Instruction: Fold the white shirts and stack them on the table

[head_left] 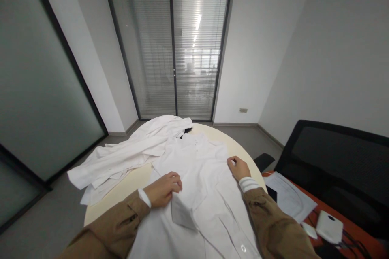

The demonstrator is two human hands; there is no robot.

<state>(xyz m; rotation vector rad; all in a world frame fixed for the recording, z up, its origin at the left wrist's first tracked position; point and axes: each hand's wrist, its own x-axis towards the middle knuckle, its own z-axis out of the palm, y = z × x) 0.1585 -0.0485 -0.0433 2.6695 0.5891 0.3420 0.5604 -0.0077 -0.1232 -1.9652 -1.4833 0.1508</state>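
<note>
White button-up shirt (209,194) lies flat (one flap (182,212) folded over); left hand (162,189) pinches its cloth, right hand's (238,168) grip unclear.

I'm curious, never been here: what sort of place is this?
Probably an office meeting room: a round cream table, a black office chair, and glazed doors with built-in blinds.

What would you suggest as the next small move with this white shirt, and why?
I would probably smooth the folded-over flap of the white shirt flat with the left hand. It sits right below that hand, while the right hand rests on the shirt's other side and could steady it on the round table.
</note>
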